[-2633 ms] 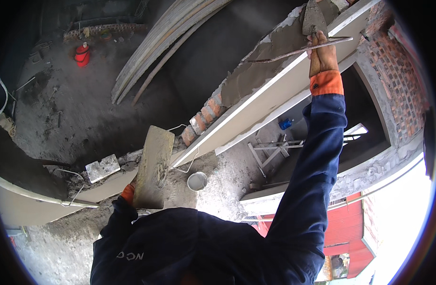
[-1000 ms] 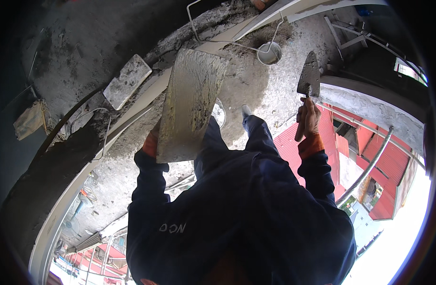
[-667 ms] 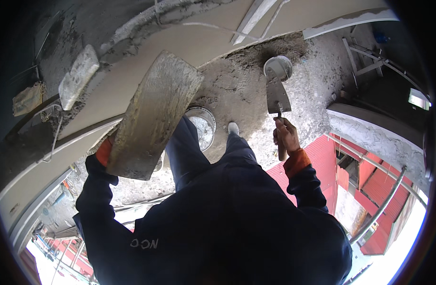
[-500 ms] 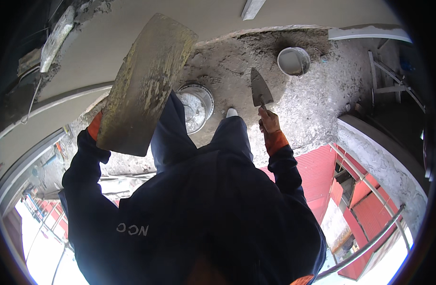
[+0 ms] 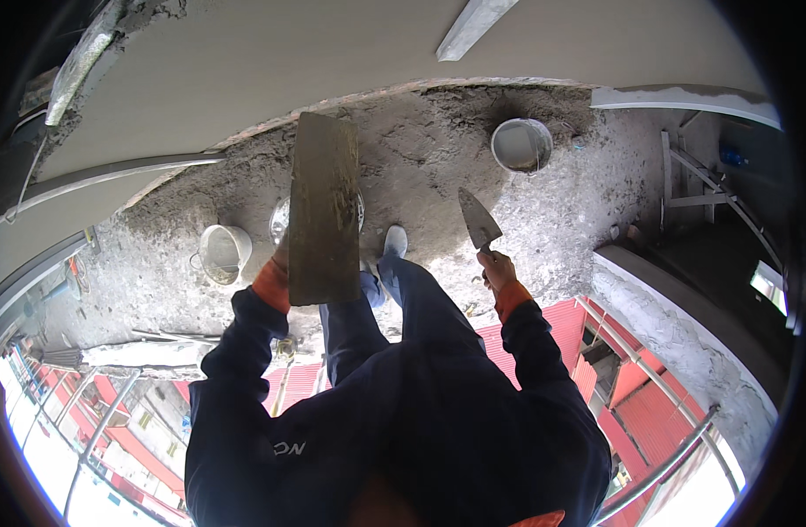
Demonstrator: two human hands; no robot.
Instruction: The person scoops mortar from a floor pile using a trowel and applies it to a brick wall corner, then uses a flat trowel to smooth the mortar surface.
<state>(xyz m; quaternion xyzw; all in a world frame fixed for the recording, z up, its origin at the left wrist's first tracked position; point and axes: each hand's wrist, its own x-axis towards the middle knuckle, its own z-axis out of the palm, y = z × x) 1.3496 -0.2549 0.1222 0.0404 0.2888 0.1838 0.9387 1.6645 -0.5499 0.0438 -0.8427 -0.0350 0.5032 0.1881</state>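
My left hand (image 5: 281, 256) is closed at the side of a long, flat plastering float (image 5: 325, 211), its face turned up and stained with mortar. The float hides most of the fingers and any handle. In my right hand (image 5: 500, 270) is a pointing trowel (image 5: 479, 220), gripped by its handle with the pointed blade angled away from me. Little or no mortar shows on that blade. Beneath the float, a round bucket (image 5: 281, 220) shows only at its edges.
Another bucket (image 5: 225, 253) stands on the left, and a bucket with grey contents (image 5: 521, 145) is at the far right. A plastered wall (image 5: 333, 53) runs along the far side. Metal railing (image 5: 684, 461) and red roofing (image 5: 636, 400) lie behind me; a wooden frame (image 5: 697, 200) stands right.
The float has come right and lower in view, and looks more upright. My body and view have shifted, bringing the left bucket into sight. The trowel stays in my right hand.
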